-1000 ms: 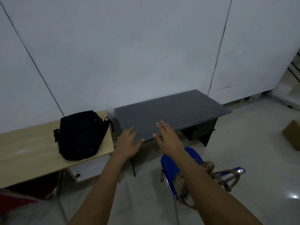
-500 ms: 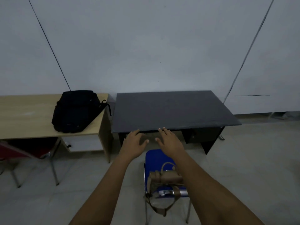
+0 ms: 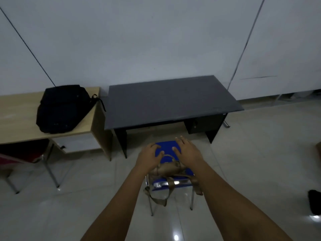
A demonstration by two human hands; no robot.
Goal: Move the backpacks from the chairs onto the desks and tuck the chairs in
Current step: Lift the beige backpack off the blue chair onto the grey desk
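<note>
Both hands reach out over the blue chair (image 3: 167, 148), which stands in front of the dark desk (image 3: 171, 100), not tucked in. Left hand (image 3: 149, 156) and right hand (image 3: 188, 151) have fingers spread, palms down, holding nothing, above the tan backpack (image 3: 167, 168). Whether they touch the bag is unclear. Tan backpack sits on the chair seat at the backrest, straps hanging down the near side. Dark desk top bare. Black backpack (image 3: 61, 108) lies on the wooden desk (image 3: 15, 117) at left, near its right edge. Red chair (image 3: 20, 153) sits under the wooden desk.
</note>
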